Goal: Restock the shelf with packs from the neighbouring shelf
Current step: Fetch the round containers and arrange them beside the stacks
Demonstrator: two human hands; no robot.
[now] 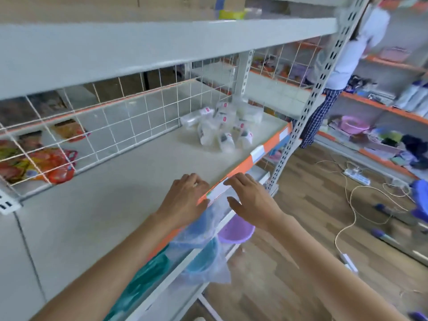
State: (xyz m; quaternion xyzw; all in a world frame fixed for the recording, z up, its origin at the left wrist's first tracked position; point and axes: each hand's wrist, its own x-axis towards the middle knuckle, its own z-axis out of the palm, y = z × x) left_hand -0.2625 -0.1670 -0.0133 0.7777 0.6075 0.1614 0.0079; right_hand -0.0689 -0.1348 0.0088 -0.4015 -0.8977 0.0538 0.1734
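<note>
Head view shows my left hand (185,195) and right hand (252,200) open at the shelf (129,181) edge, each grip empty. Clear packs (222,128) lie heaped well beyond; I judge a hurried reach could scatter them.

Matt painted metal shelf (120,205), clear-plastic packs (222,128)

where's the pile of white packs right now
In the head view the pile of white packs sits at the far right end of the shelf, near its orange front edge, just before the perforated upright post, well beyond both hands.
</note>
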